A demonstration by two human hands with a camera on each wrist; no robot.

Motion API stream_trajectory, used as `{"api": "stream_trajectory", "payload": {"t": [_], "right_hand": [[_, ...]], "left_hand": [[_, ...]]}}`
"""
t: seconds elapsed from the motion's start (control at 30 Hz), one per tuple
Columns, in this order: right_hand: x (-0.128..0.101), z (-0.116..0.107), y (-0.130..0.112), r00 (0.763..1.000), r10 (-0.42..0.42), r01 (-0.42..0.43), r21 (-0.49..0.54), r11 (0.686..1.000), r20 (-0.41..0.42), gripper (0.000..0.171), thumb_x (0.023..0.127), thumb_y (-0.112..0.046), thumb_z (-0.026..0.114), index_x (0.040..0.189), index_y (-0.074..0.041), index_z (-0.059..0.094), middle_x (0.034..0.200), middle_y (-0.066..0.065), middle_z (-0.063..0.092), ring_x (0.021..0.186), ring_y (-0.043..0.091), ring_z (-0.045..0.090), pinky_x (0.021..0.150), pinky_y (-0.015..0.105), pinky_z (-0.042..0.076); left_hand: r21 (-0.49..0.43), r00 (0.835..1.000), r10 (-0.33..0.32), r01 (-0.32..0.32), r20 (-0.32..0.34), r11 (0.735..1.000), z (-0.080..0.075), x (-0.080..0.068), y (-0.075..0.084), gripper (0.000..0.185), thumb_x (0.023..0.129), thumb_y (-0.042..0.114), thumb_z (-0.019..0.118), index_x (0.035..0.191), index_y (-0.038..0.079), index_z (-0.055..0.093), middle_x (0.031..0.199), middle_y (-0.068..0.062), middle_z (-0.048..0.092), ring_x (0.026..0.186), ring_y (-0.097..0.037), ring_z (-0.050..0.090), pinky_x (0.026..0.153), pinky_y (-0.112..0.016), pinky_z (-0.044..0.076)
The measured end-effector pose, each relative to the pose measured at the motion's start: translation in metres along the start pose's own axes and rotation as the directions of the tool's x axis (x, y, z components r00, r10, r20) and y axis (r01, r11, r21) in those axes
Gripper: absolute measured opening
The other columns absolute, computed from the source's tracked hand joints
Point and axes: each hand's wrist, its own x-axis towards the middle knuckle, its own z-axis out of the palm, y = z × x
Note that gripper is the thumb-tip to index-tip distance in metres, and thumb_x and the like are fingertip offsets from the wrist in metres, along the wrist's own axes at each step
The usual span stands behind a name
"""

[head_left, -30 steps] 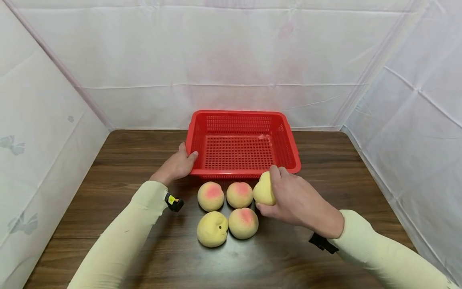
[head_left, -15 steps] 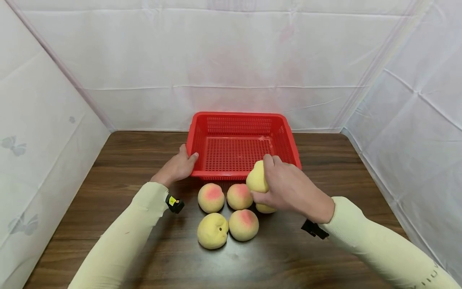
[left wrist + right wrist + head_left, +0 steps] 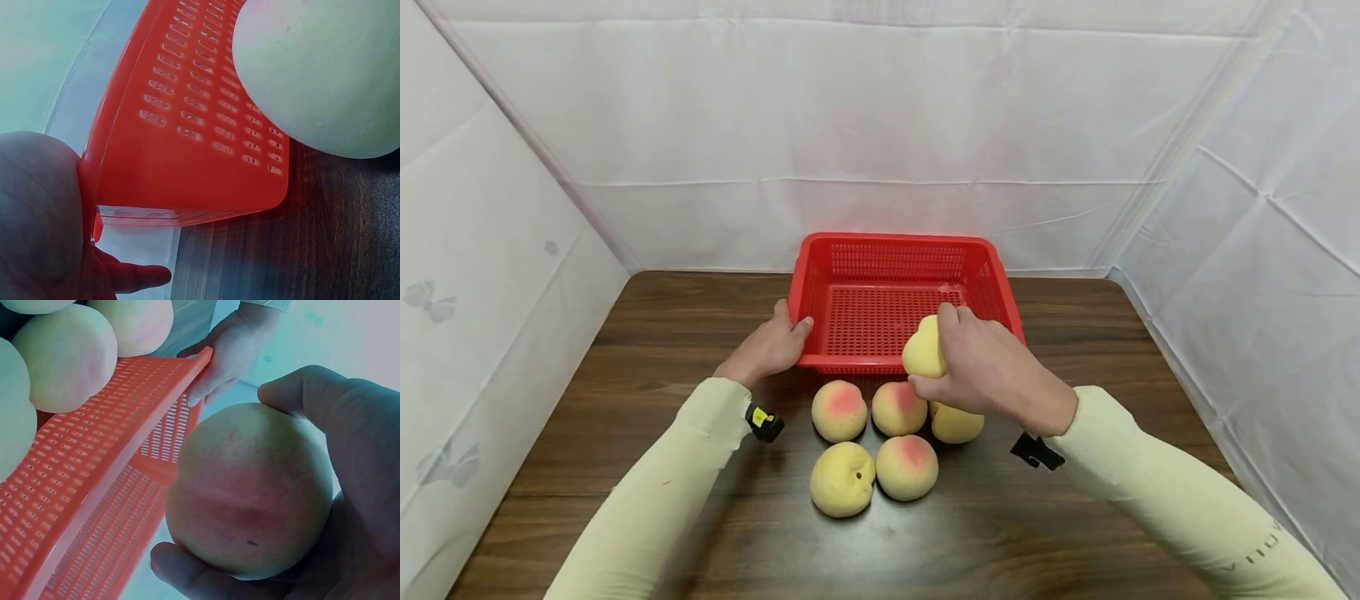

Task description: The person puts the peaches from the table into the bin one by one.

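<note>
A red slotted basket (image 3: pixel 891 242) stands on the dark wooden table. My left hand (image 3: pixel 784 335) grips its near-left corner, thumb over the rim; the left wrist view shows the palm (image 3: pixel 37 212) against the basket wall (image 3: pixel 187 144). My right hand (image 3: pixel 955 358) holds a yellow peach (image 3: pixel 921 352) in the air just above the basket's near rim. In the right wrist view the fingers (image 3: pixel 325 400) curl round that peach (image 3: pixel 250 494). Several more peaches lie on the table in front of the basket, among them one (image 3: pixel 838 410) with a pink blush and one (image 3: pixel 958 423) under my right hand.
White cloth walls close in the table on the left, back and right. Nothing lies inside the basket. Bare wood shows to the left and right of the basket and along the table's front edge (image 3: pixel 850 575).
My right hand has lifted its peach off the table and carried it up and left over the basket's near rim, uncovering another peach beneath. The left hand has stayed put.
</note>
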Motion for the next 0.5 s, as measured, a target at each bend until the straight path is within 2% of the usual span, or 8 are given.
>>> {"api": "stream_trajectory", "payload": {"t": [0.3, 0.5], "right_hand": [[0.015, 0.000, 0.000, 0.999, 0.023, -0.027, 0.080, 0.996, 0.043, 0.044, 0.079, -0.039, 0.072, 0.099, -0.011, 0.045, 0.085, 0.008, 0.053, 0.055, 0.016, 0.051, 0.050, 0.026, 0.043], [0.021, 0.003, 0.000, 0.999, 0.018, -0.021, 0.058, 0.998, 0.046, 0.043, 0.079, -0.039, 0.072, 0.098, -0.011, 0.045, 0.084, 0.007, 0.054, 0.056, 0.016, 0.052, 0.050, 0.026, 0.043]], "left_hand": [[-0.010, 1.000, -0.014, 0.014, -0.002, 1.000, 0.000, 0.000, 0.000, 0.067, 0.112, 0.042, 0.036, 0.159, 0.001, 0.011, 0.110, -0.017, 0.062, 0.093, -0.026, 0.062, 0.085, -0.039, 0.046], [-0.008, 1.000, -0.015, 0.015, 0.003, 1.000, -0.001, 0.000, 0.001, 0.068, 0.112, 0.043, 0.037, 0.158, 0.000, 0.012, 0.111, -0.017, 0.062, 0.095, -0.026, 0.062, 0.085, -0.040, 0.046]]}}
